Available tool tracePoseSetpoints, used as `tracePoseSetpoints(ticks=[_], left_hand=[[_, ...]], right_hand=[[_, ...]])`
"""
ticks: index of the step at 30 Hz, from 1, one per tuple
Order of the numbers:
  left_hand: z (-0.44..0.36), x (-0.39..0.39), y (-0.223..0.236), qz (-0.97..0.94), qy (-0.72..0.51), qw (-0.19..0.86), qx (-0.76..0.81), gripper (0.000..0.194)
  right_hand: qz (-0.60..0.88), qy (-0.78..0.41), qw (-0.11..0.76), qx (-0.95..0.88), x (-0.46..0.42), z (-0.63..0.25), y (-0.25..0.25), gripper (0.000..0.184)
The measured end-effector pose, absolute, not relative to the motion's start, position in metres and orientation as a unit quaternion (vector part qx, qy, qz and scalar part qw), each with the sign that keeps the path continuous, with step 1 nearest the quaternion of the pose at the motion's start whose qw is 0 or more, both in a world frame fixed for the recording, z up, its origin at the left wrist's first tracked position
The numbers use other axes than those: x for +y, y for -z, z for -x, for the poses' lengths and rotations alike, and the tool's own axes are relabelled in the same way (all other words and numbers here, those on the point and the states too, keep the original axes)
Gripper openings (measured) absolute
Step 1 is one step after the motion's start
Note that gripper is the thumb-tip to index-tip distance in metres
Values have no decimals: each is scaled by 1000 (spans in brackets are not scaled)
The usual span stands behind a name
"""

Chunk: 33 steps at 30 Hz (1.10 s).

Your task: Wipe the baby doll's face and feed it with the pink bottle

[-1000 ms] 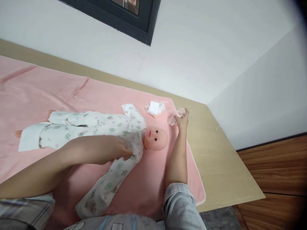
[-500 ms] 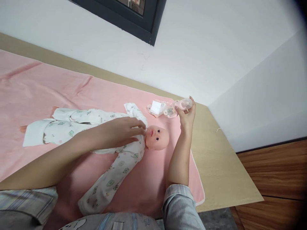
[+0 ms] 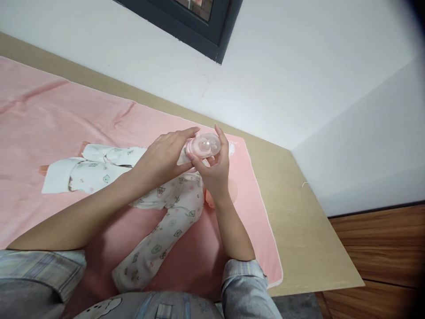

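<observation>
A baby bottle with a clear domed cap is held up between my hands, tilted so that its cap end points right. My left hand closes round its left part. My right hand grips the capped end with thumb and fingers. Beneath them, a baby doll in white printed clothes lies on its back, one sleeve stretched towards me. My right hand and wrist hide most of the doll's head.
A pink blanket lies under the doll on a wood-coloured board. Behind my right hand, a small whitish item shows only in part. A white wall with a dark window frame rises behind the board.
My right hand has brought the bottle left from the blanket's far right corner to above the doll. My left hand has risen from the doll's chest and taken hold of the bottle.
</observation>
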State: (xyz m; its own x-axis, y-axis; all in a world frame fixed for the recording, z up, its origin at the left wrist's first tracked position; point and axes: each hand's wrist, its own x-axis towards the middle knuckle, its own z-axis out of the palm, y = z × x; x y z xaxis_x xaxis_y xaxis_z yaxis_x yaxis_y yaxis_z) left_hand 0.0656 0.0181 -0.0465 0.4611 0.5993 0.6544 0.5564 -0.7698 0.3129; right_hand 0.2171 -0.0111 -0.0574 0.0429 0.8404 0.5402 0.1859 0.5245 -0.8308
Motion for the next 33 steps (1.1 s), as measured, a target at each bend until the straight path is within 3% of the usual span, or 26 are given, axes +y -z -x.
tracePoseSetpoints(ticks=[7, 13, 22, 27, 33], left_hand=[[-65, 18, 41, -857, -336, 57, 387, 56], [-62, 29, 41, -865, -308, 52, 392, 58], [-26, 74, 38, -794, -305, 17, 525, 53], [-12, 102, 51, -750, -250, 47, 611, 63], [8, 129, 69, -728, -159, 92, 660, 74]], right_hand=[[416, -287, 614, -606, -9, -212, 62, 79], [409, -229, 662, -585, -12, -223, 50, 68], [515, -71, 698, -493, 30, -336, 68, 66], [693, 20, 582, -424, 52, -393, 119, 63], [788, -66, 477, -383, 57, -424, 185, 65]])
